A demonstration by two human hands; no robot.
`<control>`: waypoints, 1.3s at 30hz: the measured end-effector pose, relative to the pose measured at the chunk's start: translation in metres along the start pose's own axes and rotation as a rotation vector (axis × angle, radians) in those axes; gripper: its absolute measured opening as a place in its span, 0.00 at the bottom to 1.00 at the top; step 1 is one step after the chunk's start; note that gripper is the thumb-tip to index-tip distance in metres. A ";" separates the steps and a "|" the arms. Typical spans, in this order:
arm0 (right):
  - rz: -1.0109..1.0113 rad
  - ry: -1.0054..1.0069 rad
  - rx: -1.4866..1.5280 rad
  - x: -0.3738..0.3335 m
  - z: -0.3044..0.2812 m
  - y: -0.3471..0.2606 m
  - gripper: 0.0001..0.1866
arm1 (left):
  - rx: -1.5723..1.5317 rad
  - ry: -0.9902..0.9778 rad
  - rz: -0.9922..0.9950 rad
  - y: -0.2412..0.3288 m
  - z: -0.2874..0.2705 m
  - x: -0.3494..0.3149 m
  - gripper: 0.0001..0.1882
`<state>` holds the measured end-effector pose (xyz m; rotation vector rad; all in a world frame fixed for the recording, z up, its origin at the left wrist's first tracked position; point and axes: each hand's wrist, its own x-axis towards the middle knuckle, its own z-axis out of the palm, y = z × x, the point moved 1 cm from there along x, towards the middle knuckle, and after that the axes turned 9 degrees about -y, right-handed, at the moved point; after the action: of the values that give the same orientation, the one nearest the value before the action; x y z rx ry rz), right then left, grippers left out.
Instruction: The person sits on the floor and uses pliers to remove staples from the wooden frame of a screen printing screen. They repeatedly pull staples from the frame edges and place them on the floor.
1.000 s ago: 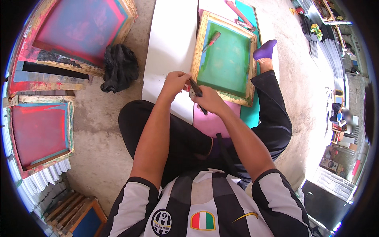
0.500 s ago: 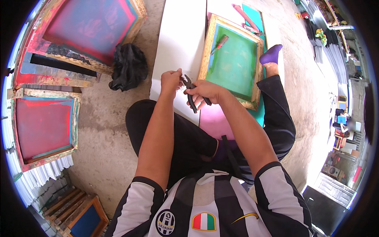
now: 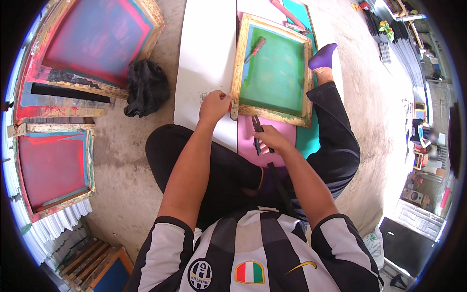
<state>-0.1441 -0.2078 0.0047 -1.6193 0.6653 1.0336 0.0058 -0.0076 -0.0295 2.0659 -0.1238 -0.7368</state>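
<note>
My right hand (image 3: pixel 272 138) is closed around a pair of dark pliers (image 3: pixel 256 137), their jaws pointing up beside the near edge of a wooden-framed green screen (image 3: pixel 272 78). At that frame's near left corner, my left hand (image 3: pixel 214 107) has its fingers pinched together. Whatever they hold is too small to make out; a bit of red shows by the fingertips. On the green mesh lies a screwdriver (image 3: pixel 256 47) with a dark and red handle. The frame rests over a pink sheet (image 3: pixel 272 124) and a teal sheet (image 3: pixel 311 138).
A white board (image 3: pixel 204 53) lies left of the frame. A pinkish-red bar (image 3: pixel 287 13) and a small metal tool (image 3: pixel 296 27) lie beyond it. Farther left are a black plastic bag (image 3: pixel 147 87) and paint-stained screens (image 3: pixel 53 165). My outstretched foot (image 3: pixel 323 56) borders the frame's right side.
The pliers in my right hand have moved right and down, away from my left hand. My left hand has come to the frame's corner. The whole view has shifted slightly.
</note>
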 end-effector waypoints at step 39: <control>0.003 0.294 -0.142 0.029 0.040 -0.026 0.15 | 0.083 -0.110 0.160 -0.005 0.011 -0.005 0.25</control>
<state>-0.1209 -0.1597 -0.0111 -1.9175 0.8034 0.8675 -0.0050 -0.0114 -0.0357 2.0654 -0.3832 -0.7568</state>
